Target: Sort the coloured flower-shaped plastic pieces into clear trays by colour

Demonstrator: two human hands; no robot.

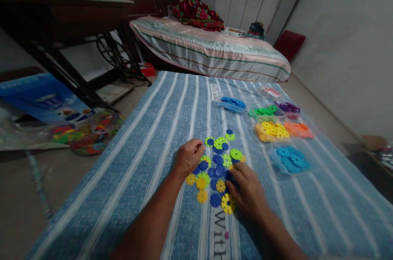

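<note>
Several notched plastic building discs, dark blue, lime and yellow, lie linked or overlapping in a cluster [218, 172] on the striped cloth [147, 137]. My left hand [189, 155] is closed at the cluster's upper left edge, and whatever its fingers may hold is hidden. On the right side my right hand [247, 188] bends its thumb and fingers round the edge of a dark blue disc [228, 175], partly covered by the fingers. A yellow disc [227, 203] lies just below that thumb. A lime disc [236, 154] sits above the right fingers.
To the right stand clear boxes of discs: blue [232, 104], green [263, 111], purple [288, 109], yellow [272, 131], orange [298, 130] and light blue [291, 159]. A bed [211, 49] is beyond the cloth; a treadle table [61, 10] stands at the left.
</note>
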